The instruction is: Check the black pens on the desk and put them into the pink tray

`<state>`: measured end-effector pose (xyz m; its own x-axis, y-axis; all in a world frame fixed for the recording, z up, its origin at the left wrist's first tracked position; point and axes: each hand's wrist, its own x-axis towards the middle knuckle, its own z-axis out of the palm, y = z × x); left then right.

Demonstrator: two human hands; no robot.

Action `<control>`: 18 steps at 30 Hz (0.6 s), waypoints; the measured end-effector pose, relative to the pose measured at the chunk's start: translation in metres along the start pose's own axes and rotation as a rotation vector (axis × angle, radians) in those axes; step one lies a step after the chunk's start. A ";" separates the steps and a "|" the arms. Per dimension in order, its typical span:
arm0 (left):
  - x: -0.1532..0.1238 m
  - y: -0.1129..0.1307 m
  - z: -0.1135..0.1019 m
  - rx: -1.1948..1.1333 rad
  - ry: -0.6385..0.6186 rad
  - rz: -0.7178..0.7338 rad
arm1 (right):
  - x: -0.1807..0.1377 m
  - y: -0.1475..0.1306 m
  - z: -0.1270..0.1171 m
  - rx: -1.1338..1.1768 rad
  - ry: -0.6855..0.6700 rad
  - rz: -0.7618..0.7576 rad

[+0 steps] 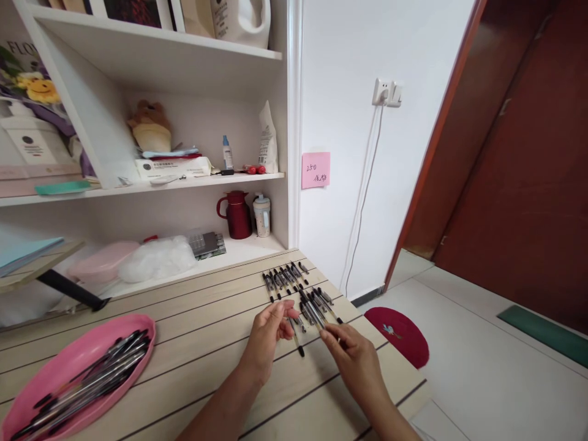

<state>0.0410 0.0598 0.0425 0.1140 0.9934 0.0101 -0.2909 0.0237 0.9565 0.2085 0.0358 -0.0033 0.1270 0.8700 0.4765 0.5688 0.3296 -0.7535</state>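
Note:
My right hand (356, 355) pinches the near end of a clear-barrelled pen (313, 310) with a black cap, its far end among other pens. Just left of it, my left hand (269, 334) hovers with fingers loosely bent and apart, and I see nothing held in it. Beside the left fingertips a pen (297, 338) points toward me with its black end; whether the fingers touch it I cannot tell. Farther back, several black-capped pens (285, 278) lie side by side in a row. A few more pens (325, 296) lie right of the held one.
A pink oval tray (142, 327) with a heap of pens (103, 373) stands at the left on the slatted wooden table (193, 343). Behind are white shelves with a red jug (237, 214) and a cup (261, 215). A red round stool (404, 337) stands beyond the right edge.

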 end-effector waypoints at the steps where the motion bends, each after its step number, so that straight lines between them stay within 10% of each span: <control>1: 0.000 -0.003 -0.003 0.021 0.018 -0.014 | 0.003 0.004 -0.003 -0.079 0.013 -0.012; 18: 0.007 -0.048 -0.024 0.975 0.026 0.193 | 0.015 0.001 0.027 -0.657 -0.353 0.042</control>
<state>0.0332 0.0679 -0.0105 0.1226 0.9730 0.1957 0.6075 -0.2295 0.7605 0.1889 0.0588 -0.0091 -0.0457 0.9796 0.1959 0.9518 0.1022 -0.2891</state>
